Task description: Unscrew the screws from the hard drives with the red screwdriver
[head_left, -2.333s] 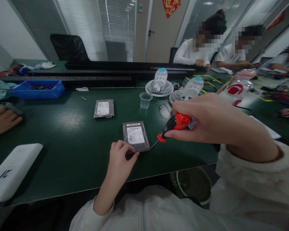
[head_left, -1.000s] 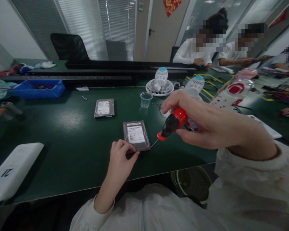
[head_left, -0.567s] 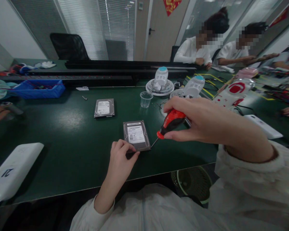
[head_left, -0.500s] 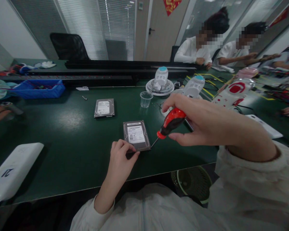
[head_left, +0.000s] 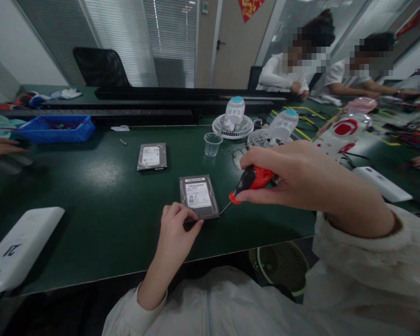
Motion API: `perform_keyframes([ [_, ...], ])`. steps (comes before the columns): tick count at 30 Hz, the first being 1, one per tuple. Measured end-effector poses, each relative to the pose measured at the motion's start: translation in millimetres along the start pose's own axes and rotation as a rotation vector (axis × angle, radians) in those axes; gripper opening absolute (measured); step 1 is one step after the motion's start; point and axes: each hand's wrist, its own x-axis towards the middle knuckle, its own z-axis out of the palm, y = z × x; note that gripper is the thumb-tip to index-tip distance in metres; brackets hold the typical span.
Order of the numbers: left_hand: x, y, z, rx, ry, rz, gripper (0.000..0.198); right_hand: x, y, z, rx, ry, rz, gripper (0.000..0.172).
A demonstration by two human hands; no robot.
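A hard drive (head_left: 198, 195) with a white label lies flat on the dark green table, near its front edge. My left hand (head_left: 178, 228) pinches the drive's near edge between thumb and fingers. In my right hand (head_left: 287, 177) is a red and black screwdriver (head_left: 250, 182), gripped by its handle. Its thin shaft slants down to the drive's near right corner, where the tip seems to touch; the exact contact is too small to make out. Farther back and to the left lies a second hard drive (head_left: 151, 157).
Behind the drive stands a clear plastic cup (head_left: 213, 144), with small loose bits beside it. White fan parts (head_left: 234, 119) sit farther back. A white power bank (head_left: 24, 247) lies at left and a blue tray (head_left: 58, 129) beyond it. Other people sit at the far right; another person's hand (head_left: 2, 149) shows at left.
My right hand has turned around the screwdriver, its thumb now closer to the collar and the handle rolled. The drive and my left hand stay put. The other person's hand at left has moved.
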Motion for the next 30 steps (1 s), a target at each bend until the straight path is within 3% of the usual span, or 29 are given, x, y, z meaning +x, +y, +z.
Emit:
perform_keyframes([
  [6, 0.0, 0.1, 0.2, -0.011, -0.012, -0.014, 0.014, -3.8, -2.5, -7.1, 0.217, -0.060, -0.097, 0.043],
  [8, 0.1, 0.2, 0.2, -0.011, -0.011, -0.013, 0.015, -3.1, -2.3, -8.1, 0.265, -0.079, -0.115, 0.038],
  [11, 0.1, 0.9, -0.2, -0.005, -0.010, -0.012, 0.016, -1.0, -2.1, -7.4, 0.231, -0.070, -0.097, 0.024],
  [17, -0.2, 1.9, -0.6, 0.009, -0.005, 0.004, 0.016, 2.4, -1.8, -1.3, 0.115, -0.003, 0.044, 0.039],
  [24, -0.3, -0.2, 0.3, 0.011, 0.004, 0.012, 0.017, 4.8, -1.5, 0.4, 0.217, 0.077, -0.031, 0.024],
  [27, 0.1, 0.6, 0.2, 0.010, 0.000, -0.001, 0.017, 3.7, -4.0, -2.2, 0.179, 0.051, -0.001, 0.036],
  [30, 0.4, 1.7, -0.1, 0.008, -0.004, -0.005, 0.017, 2.7, -5.0, -3.0, 0.064, 0.051, -0.033, 0.035],
])
